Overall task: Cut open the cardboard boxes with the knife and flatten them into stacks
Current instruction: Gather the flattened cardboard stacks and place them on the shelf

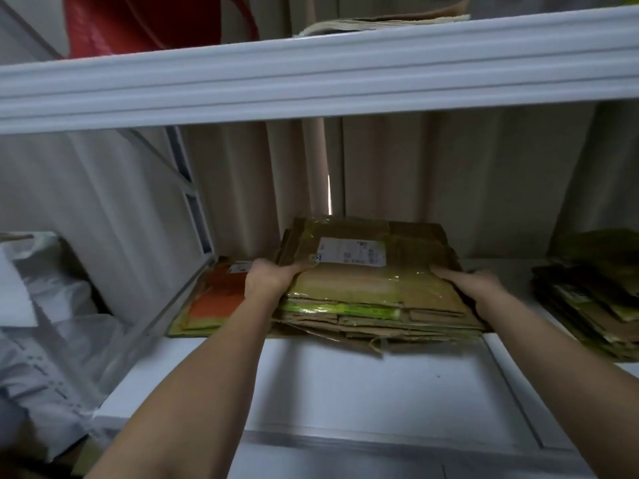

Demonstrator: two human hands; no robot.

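A stack of flattened cardboard boxes (pixel 373 295) with yellow-green tape and a white shipping label lies on the white shelf (pixel 345 385). My left hand (pixel 273 278) grips the stack's left edge, thumb on top. On the right side, my right hand (pixel 473 285) holds the top sheets, fingers laid over the cardboard. No knife is in view.
A flat orange and yellow carton (pixel 211 302) lies left of the stack. Another pile of flattened cardboard (pixel 591 292) sits at the right. An upper shelf board (pixel 311 77) crosses overhead. White plastic bags (pixel 41 316) fill the left; a curtain hangs behind.
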